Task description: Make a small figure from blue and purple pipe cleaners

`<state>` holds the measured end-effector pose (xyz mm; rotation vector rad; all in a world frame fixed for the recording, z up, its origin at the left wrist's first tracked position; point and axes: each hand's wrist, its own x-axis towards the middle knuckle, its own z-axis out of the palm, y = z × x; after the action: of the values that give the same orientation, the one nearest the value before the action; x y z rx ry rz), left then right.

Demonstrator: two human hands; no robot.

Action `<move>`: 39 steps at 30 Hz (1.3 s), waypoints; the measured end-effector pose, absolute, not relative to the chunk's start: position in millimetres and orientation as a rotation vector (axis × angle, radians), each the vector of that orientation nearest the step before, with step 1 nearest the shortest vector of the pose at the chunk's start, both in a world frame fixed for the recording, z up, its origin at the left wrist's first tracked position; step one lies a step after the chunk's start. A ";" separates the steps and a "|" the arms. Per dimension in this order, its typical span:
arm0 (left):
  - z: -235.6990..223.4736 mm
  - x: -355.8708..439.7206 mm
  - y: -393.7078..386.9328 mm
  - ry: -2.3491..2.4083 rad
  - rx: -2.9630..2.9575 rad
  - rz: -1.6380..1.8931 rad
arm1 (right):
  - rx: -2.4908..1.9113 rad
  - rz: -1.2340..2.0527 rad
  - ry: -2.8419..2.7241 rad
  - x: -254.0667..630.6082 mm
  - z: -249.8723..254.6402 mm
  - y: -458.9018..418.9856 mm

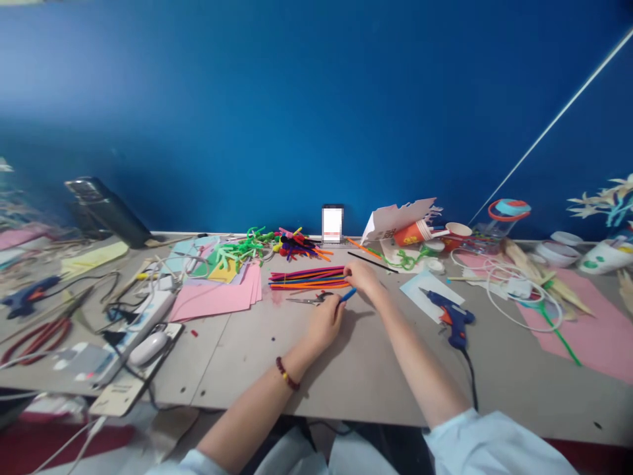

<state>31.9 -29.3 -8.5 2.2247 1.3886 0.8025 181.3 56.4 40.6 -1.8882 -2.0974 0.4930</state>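
A bundle of coloured pipe cleaners [306,278], in purple, red, blue and orange, lies across the middle of the table. My right hand [364,278] is closed, its fingertips pinched at the bundle's right ends; how many stems they grip is hidden. Just below, my left hand [326,321] is closed around a short blue piece [349,295], which looks like a folded pipe cleaner and points up toward my right hand. Scissors [302,301] lie between the bundle and my left hand, blades to the left, handles partly behind my fingers.
Pink paper sheets [217,298] and a tangled pile of pipe cleaners [297,244] lie to the left and behind. A phone [332,224] leans on the blue wall. On the right rests a corded glue gun [452,316]. A power strip [141,330] stands at the left.
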 end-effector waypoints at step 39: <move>18.7 48.0 32.4 0.799 1.002 1.228 | -0.968 1.274 -1.415 179.3 78.7 54.0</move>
<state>48.0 32.4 18.7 1.0021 0.7989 1.2276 179.3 54.0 78.7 -0.9678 -1.4148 1.2742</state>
